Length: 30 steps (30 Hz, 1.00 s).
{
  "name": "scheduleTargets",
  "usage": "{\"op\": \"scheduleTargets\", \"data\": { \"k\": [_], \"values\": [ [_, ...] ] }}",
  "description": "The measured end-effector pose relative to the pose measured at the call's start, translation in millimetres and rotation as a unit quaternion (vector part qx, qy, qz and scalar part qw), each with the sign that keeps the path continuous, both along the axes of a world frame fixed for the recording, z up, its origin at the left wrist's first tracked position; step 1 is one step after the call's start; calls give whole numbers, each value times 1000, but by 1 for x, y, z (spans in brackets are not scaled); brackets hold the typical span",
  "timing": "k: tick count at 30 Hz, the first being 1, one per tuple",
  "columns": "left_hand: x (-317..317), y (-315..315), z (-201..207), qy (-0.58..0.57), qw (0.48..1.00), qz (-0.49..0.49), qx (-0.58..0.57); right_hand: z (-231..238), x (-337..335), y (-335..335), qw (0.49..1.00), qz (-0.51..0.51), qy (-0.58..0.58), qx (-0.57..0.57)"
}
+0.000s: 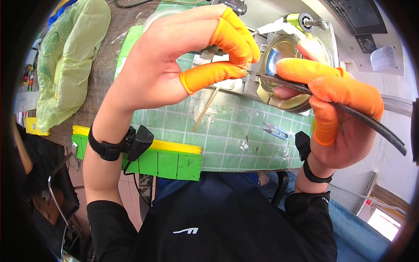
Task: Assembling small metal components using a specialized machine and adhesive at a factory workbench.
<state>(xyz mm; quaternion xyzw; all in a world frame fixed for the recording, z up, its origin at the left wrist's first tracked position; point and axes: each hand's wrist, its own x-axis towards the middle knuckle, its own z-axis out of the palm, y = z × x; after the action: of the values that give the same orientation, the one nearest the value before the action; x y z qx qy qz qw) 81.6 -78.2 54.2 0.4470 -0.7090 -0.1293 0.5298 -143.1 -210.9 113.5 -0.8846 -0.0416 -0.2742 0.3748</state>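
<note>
Clamps tweezers (371, 122) in right hand (345, 97), aimed left, slanting lengthwise down rightward past dish (288, 103) edge; pinches left hand (152, 61) together, with open mat (227, 150) below.

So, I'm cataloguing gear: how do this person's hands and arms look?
Left hand and right hand wear textured orange finger cots. Each side has a black wrist strap and angular black box, a black cable on the left. Sleeves are black.
</note>
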Motion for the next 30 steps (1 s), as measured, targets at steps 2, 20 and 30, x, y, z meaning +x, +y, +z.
{"op": "scheduleTargets", "data": {
  "k": [2,20,30],
  "values": [
    [0,0,0,-4,1000,1,-3,-2,2,-4,999,16,5,31],
    [-3,1,-6,4,1000,3,-16,-16,-3,20,906,-130,-104,388],
    [-3,-3,-7,-1,1000,2,16,8,-73,22,872,26,460,-164]
  ]
}}
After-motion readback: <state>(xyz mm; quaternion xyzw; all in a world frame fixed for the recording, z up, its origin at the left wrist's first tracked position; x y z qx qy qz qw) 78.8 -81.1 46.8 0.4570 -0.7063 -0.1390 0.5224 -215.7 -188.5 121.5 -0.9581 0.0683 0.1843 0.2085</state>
